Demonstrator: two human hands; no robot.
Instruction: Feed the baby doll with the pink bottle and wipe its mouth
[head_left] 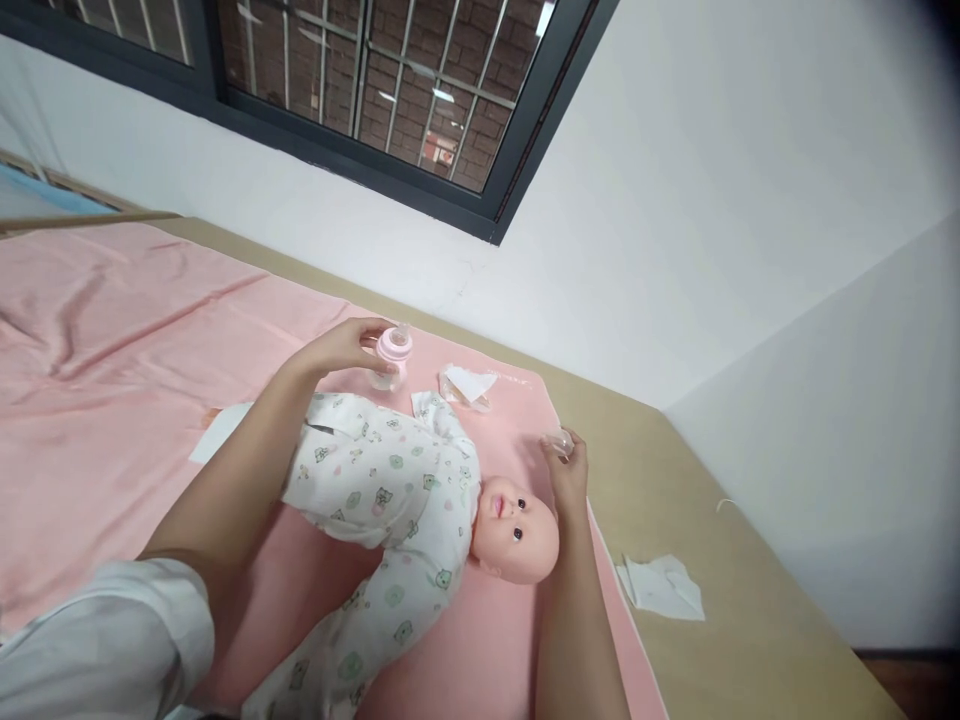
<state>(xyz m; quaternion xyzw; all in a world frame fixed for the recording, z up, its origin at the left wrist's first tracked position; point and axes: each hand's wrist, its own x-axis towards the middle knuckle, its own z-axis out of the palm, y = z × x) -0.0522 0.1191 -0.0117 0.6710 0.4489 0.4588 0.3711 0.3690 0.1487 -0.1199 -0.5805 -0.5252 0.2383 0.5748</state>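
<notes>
My left hand (358, 348) is wrapped round a small baby bottle (393, 350) with a pink collar and a clear teat, upright on the pink sheet. Between the fingertips of my right hand (568, 470) is a clear bottle cap (560, 441), above the sheet's far right edge. A baby doll (519, 530) lies on its back between my arms, its bald head close to my right forearm. It wears a white printed outfit (390, 480) with long sleeves. Beyond its shoulder sits a clear packet with white tissue (469, 385).
The pink sheet (112, 330) covers most of a wooden table (600, 415). A folded white cloth (664, 587) lies on the bare wood at the right. White walls and a barred, dark-framed window (390, 90) stand behind. Something white (217, 432) shows by my left forearm.
</notes>
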